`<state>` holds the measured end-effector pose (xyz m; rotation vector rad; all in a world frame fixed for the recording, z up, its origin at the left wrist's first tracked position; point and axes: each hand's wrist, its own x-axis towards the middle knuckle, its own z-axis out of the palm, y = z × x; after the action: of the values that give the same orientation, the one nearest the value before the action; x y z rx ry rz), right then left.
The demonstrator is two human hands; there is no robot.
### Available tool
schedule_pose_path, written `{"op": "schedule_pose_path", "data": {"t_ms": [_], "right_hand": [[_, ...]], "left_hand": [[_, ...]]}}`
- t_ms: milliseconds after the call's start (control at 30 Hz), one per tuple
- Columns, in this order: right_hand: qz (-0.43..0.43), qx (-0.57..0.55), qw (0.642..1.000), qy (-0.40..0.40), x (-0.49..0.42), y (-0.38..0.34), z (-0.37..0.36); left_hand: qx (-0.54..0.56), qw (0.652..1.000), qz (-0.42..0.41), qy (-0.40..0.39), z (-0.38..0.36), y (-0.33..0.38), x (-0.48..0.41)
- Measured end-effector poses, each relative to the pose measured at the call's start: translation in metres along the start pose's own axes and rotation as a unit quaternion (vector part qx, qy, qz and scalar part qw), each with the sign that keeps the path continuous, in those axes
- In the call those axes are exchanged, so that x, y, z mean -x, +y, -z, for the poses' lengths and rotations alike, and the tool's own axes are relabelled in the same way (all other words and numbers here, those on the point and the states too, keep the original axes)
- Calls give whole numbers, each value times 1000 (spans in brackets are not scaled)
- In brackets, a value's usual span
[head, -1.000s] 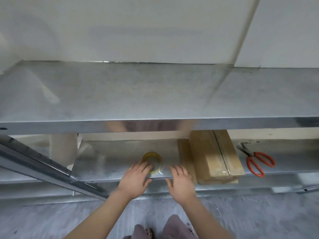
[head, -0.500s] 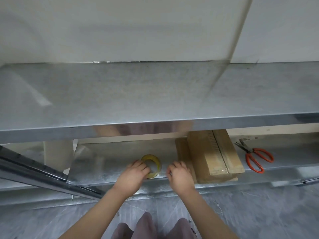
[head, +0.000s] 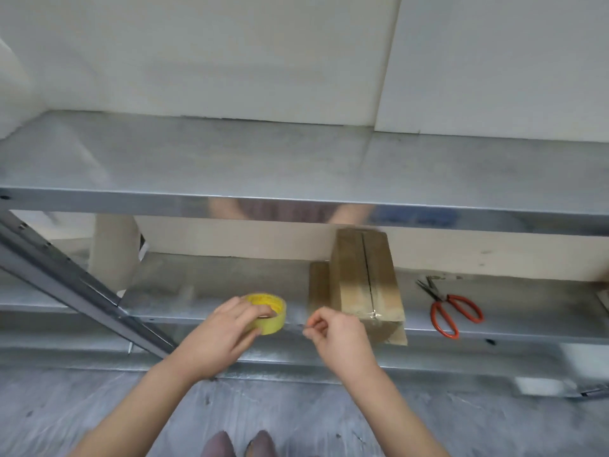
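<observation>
the lower shelf (head: pixel 197 291) is a low slot under the upper shelf (head: pixel 296 159), whose front lip caps any lift. on the left a slanted metal brace (head: pixel 75 285) crosses the front and closes that side. on the right a cardboard box (head: pixel 365 275) stands just beside the right hand (head: pixel 339 334). between them the shelf lies open around the tape roll (head: pixel 270 316) in the left hand (head: pixel 217 334); a tape strip (head: pixel 295 324) seems to span the gap between the hands. past the box, scissors (head: pixel 454 311) lie on bare shelf.

tape roll (head: pixel 268 312) yellow | scissors (head: pixel 456 311) red-handled | box (head: pixel 365 275) brown
</observation>
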<state>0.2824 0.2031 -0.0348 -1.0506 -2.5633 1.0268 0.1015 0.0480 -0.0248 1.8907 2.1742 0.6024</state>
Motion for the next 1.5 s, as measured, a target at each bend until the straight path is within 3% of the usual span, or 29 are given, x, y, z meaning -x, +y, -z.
{"op": "schedule_pose_path", "data": {"t_ms": [167, 300, 667, 800, 900, 1000, 1200, 1367, 1500], "right_hand": [[28, 8, 999, 31, 24, 27, 56], [-4, -67, 998, -18, 36, 49, 90], [-36, -175, 984, 18, 51, 79, 138], [-95, -202, 975, 13, 42, 95, 150], [-120, -201, 972, -8, 39, 105, 155], [-119, -198, 973, -16, 35, 107, 155], [-103, -195, 975, -11, 29, 113, 152], [-116, -192, 974, -12, 16, 125, 154], [-135, -195, 971, -35, 7, 136, 148]], "left_hand": [[-6, 1000, -9, 27, -10, 71, -12], [54, 998, 18, 37, -23, 103, -16], [21, 996, 88, 24, -37, 114, -71], [209, 968, 135, 37, -27, 121, -71], [273, 955, 117, 3, -21, 123, -63], [238, 964, 117, -11, -17, 114, -66], [4, 991, 133, 27, -27, 99, -71], [214, 964, 155, -21, -32, 89, -69], [225, 961, 156, -33, -38, 83, -75]]}}
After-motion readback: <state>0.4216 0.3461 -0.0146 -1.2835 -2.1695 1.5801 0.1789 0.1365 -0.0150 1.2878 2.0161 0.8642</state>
